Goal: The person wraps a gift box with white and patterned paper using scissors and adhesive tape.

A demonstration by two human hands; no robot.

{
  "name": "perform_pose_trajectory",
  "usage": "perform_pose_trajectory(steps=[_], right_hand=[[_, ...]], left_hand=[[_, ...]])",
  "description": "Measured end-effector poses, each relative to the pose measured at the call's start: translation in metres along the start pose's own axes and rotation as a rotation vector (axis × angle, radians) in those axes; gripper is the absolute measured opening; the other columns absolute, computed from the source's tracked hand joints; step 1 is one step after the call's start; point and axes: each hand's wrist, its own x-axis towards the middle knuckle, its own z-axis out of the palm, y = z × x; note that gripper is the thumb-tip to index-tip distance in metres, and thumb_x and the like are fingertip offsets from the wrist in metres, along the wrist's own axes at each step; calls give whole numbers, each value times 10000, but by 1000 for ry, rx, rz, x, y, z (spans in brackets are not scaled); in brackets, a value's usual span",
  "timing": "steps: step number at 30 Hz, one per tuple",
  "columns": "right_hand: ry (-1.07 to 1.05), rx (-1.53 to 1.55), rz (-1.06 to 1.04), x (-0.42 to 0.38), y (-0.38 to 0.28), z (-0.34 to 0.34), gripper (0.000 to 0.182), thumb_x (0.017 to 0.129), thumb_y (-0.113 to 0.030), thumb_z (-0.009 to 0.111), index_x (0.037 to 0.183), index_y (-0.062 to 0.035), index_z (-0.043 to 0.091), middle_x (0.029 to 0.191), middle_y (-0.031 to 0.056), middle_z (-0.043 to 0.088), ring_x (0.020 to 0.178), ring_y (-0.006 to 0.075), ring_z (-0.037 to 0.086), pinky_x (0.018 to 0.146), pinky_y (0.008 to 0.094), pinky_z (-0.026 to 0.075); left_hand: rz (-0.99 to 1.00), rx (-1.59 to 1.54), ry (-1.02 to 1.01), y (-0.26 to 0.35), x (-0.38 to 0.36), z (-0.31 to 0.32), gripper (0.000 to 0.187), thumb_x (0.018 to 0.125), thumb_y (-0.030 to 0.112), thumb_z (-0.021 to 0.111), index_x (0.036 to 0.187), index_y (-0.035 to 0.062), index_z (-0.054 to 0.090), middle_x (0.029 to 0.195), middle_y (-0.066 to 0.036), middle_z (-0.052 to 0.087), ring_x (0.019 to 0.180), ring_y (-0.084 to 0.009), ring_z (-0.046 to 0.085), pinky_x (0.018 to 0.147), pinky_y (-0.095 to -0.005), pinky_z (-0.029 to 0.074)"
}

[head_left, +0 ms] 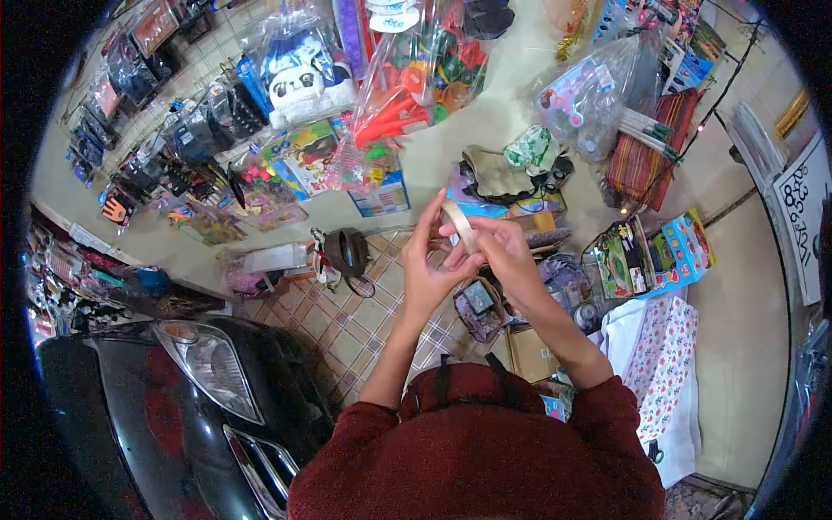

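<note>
A narrow, pale cream roll of tape (460,227) is held up in front of my chest, its ring seen at a slant. My left hand (426,264) grips it from the left, with a finger along the top of the ring and the thumb reaching underneath. On the other side my right hand (500,247) has its fingertips closed on the near part of the ring. Just beyond my hands lie a beige and black cloth item (496,176) and a green and white patterned bundle (530,149).
Bagged toys (407,95) and small packaged goods hang along the wall ahead. At the lower left stands a black car (208,416). Floral cloth (669,368) drapes at the right, near toy boxes (680,251). A dark handbag (347,253) rests by the tiled floor (347,321).
</note>
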Motion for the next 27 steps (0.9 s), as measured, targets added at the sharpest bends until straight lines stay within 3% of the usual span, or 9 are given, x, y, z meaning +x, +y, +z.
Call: perform_pose_trajectory(steps=[11, 15, 25, 27], right_hand=[[3, 59, -5, 17, 18, -24, 400, 915, -156, 432, 1233, 54, 552, 991, 98, 657, 761, 115, 615, 716, 238, 485], [28, 67, -17, 31, 20, -26, 377, 914, -148, 432, 1201, 55, 571, 936, 83, 659, 754, 110, 609, 702, 233, 473], [148, -60, -123, 88, 18, -22, 361, 915, -159, 413, 1142, 53, 599, 806, 82, 649, 714, 111, 611, 669, 221, 454], [180, -61, -123, 99, 18, -21, 372, 913, -182, 412, 1130, 51, 606, 802, 83, 649, 712, 112, 610, 669, 224, 456]], left_hand=[[-196, -273, -40, -26, 12, 22, 873, 660, 133, 803, 1417, 82, 372, 960, -72, 632, 812, -131, 615, 743, -282, 507], [-255, -332, -30, -35, 23, 24, 876, 663, 140, 799, 1422, 87, 364, 1007, -84, 622, 855, -142, 612, 771, -289, 507], [-125, -286, -55, -85, 77, 13, 872, 656, 141, 780, 1415, 51, 362, 1293, -131, 518, 1024, -165, 577, 843, -315, 505], [-144, -308, -92, -87, 86, 10, 830, 693, 68, 719, 1428, 57, 332, 1258, -130, 529, 1078, -199, 555, 916, -337, 469]])
